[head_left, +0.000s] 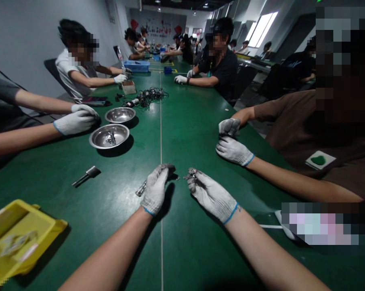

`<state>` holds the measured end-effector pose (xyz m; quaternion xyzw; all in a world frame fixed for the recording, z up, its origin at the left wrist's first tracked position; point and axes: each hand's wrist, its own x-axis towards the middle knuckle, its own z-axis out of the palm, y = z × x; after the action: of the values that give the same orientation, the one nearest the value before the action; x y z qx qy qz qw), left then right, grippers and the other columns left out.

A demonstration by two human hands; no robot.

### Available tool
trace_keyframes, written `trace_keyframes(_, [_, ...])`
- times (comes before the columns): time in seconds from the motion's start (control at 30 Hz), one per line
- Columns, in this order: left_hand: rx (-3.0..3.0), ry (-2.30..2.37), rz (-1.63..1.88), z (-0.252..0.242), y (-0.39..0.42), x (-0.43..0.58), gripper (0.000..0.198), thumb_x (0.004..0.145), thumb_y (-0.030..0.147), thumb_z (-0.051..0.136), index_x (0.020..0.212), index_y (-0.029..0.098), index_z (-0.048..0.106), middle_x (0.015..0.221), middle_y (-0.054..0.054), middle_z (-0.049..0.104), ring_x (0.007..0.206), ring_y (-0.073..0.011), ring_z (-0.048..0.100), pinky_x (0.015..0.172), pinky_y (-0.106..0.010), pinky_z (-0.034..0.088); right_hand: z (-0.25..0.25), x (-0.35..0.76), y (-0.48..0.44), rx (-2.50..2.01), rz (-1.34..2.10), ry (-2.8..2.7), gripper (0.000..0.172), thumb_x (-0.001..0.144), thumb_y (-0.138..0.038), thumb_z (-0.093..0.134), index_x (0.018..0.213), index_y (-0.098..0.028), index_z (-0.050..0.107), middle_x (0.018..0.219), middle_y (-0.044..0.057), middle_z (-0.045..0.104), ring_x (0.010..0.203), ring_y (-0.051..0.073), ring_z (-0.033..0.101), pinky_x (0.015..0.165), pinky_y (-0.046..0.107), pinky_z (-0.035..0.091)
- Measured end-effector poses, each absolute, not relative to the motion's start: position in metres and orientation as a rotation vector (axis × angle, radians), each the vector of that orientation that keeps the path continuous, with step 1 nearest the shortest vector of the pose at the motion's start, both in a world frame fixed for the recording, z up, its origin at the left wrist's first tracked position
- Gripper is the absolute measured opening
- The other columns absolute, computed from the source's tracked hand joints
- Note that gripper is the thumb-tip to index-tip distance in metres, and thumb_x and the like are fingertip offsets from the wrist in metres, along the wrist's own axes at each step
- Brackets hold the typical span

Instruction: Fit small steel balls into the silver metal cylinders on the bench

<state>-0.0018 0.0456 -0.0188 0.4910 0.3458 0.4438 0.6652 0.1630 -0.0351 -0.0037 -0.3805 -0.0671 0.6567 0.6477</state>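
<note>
My left hand (156, 188), in a white glove with darkened fingertips, is closed over the green table (188, 250); whatever its fingers hold is hard to make out. A shiny metal piece (141, 188) lies partly hidden behind that hand. To the right, my right hand (209, 194), gloved too, pinches a small metal part (192, 173) between thumb and fingers. Several tiny metal rings (185, 178) lie on the table between the two hands, which are apart.
Left of my hands are a metal tool (87, 176), a yellow bin (51, 238) and two steel bowls (94, 141). Tangled cables (152, 96) lie farther back. A co-worker's gloved hands (233, 150) are close on the right; another's (76, 120) are at left.
</note>
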Motion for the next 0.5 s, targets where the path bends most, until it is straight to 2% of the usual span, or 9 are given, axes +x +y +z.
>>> trace_keyframes(0.03, [1.112, 0.778, 1.001, -0.019, 0.046, -0.002, 0.028, 0.091, 0.044, 0.065, 0.101, 0.02, 0.074, 0.101, -0.011, 0.077, 0.106, -0.031, 0.074, 0.087, -0.041, 0.059, -0.004, 0.164, -0.035, -0.811, 1.524, -0.087, 0.008, 0.091, -0.01, 0.073, 0.092, -0.018, 0.073, 0.082, 0.0, 0.077, 0.068, 0.01, 0.073, 0.064, 0.02, 0.063])
trace_keyframes(0.13, [1.13, 0.769, 1.006, -0.021, 0.049, -0.002, 0.03, 0.09, 0.046, 0.065, 0.101, 0.02, 0.075, 0.098, -0.011, 0.077, 0.098, -0.0295, 0.075, 0.088, -0.041, 0.059, -0.003, 0.167, -0.033, -0.715, 1.537, 0.063, 0.021, 0.1, -0.006, 0.054, 0.093, -0.016, 0.07, 0.088, 0.004, 0.078, 0.077, 0.013, 0.077, 0.07, 0.023, 0.066])
trace_keyframes(0.3, [1.155, 0.755, 1.007, -0.024, 0.052, -0.002, 0.029, 0.089, 0.047, 0.066, 0.097, 0.021, 0.075, 0.097, -0.01, 0.077, 0.092, -0.0288, 0.075, 0.091, -0.044, 0.059, 0.006, 0.168, -0.03, -0.682, 1.484, 0.195, 0.028, 0.1, -0.005, 0.042, 0.093, -0.013, 0.067, 0.092, 0.012, 0.078, 0.086, 0.02, 0.079, 0.076, 0.031, 0.068])
trace_keyframes(0.43, [1.15, 0.754, 1.0, -0.024, 0.052, -0.003, 0.027, 0.089, 0.047, 0.067, 0.097, 0.022, 0.076, 0.101, -0.01, 0.078, 0.095, -0.029, 0.075, 0.092, -0.044, 0.059, 0.016, 0.173, -0.029, -0.751, 1.367, 0.172, 0.027, 0.101, -0.019, 0.04, 0.106, -0.012, 0.067, 0.101, 0.017, 0.077, 0.096, 0.026, 0.078, 0.081, 0.041, 0.068])
trace_keyframes(0.5, [1.141, 0.747, 1.01, -0.023, 0.052, -0.003, 0.025, 0.088, 0.046, 0.068, 0.095, 0.023, 0.076, 0.102, -0.01, 0.078, 0.098, -0.029, 0.075, 0.093, -0.043, 0.058, 0.016, 0.179, -0.026, -0.854, 1.251, 0.094, 0.03, 0.102, -0.026, 0.04, 0.106, -0.012, 0.066, 0.104, 0.018, 0.076, 0.096, 0.026, 0.077, 0.08, 0.041, 0.067])
